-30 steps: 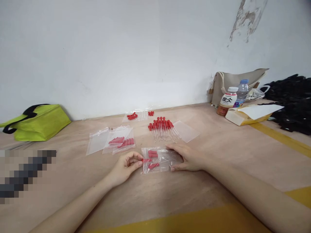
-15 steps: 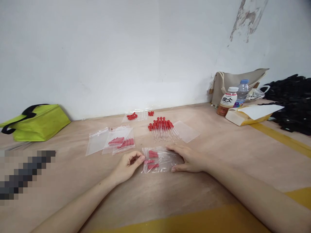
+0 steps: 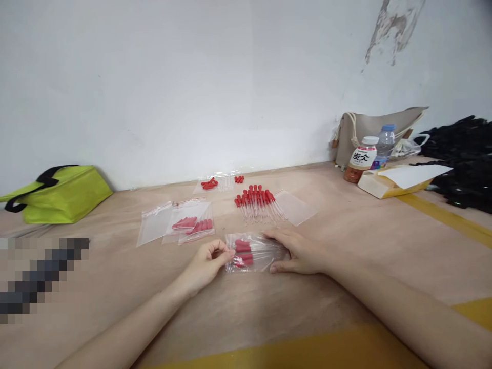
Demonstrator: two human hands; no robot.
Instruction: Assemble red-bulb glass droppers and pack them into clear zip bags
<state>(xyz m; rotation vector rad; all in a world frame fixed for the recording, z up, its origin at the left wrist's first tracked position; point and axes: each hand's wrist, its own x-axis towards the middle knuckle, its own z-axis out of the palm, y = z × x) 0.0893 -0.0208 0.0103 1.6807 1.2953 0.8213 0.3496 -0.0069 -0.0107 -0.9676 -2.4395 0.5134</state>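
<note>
A clear zip-lock bag (image 3: 265, 265) lies flat on the table in front of me, with several red-bulbed glass droppers (image 3: 243, 246) inside. My left hand (image 3: 209, 264) pinches the bag's left end, by the zip, between thumb and fingers. Across the right end rests my right hand (image 3: 302, 252), thumb and fingers spread apart and touching the bag. Just beyond is a loose pile of red-bulbed droppers (image 3: 255, 199), bulbs pointing away from me. To its right an unfilled clear bag (image 3: 302, 209) lies flat. Several bags (image 3: 196, 220), some with red-bulbed droppers, overlap at left.
More droppers (image 3: 209, 183) lie on plastic near the wall. A lime-green bag (image 3: 73, 197) stands far left. At right are a brown drink bottle (image 3: 360, 161), a clear bottle (image 3: 385, 141), an open carton (image 3: 378, 185), a beige bag (image 3: 369, 125) and a black heap (image 3: 461, 159).
The red bulbs inside the bag now lie closer together and more evenly lined up. My left hand has shifted slightly right over the bag's end. My right hand has barely moved.
</note>
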